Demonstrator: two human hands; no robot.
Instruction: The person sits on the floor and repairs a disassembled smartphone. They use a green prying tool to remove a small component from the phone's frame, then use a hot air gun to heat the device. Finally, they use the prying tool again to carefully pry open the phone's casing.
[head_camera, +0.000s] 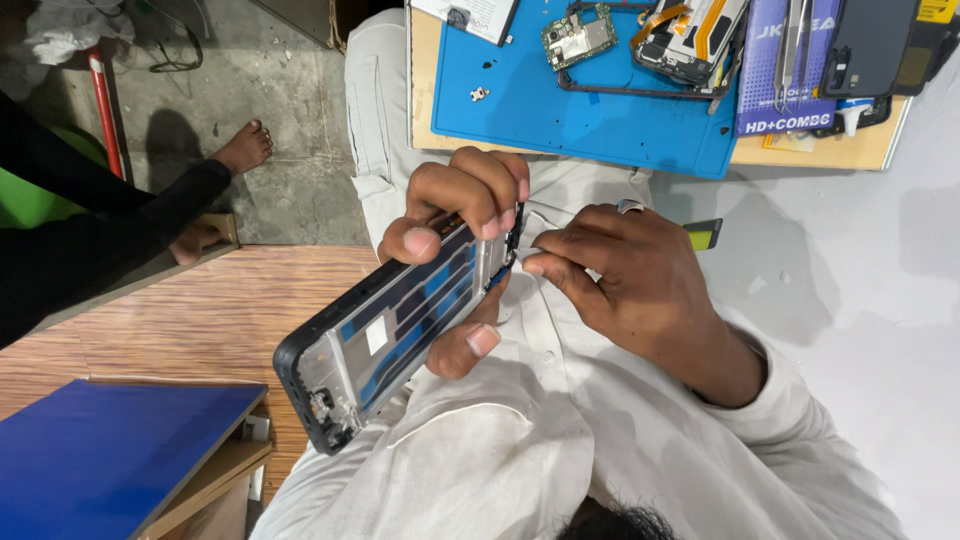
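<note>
My left hand (455, 235) grips an opened phone frame (385, 330) over my lap, thumb and fingers clamped round its upper end. The frame has a black rim, and its silver and blue inside faces up. My right hand (630, 285), with a ring on one finger, pinches at the frame's top edge with thumb and forefinger. A small dark strip (512, 245) stands up there between the fingertips. Whether the right hand holds a tool is hidden by the fingers.
Beyond my knees lies a blue work mat (560, 110) on a wooden board, with a small circuit board (577, 37), a taken-apart phone (690, 40), tweezers (793, 50) and a dark phone back (868, 45). Another person's foot (243, 148) and dark sleeve (90, 240) are at the left. A blue panel (100, 450) sits lower left.
</note>
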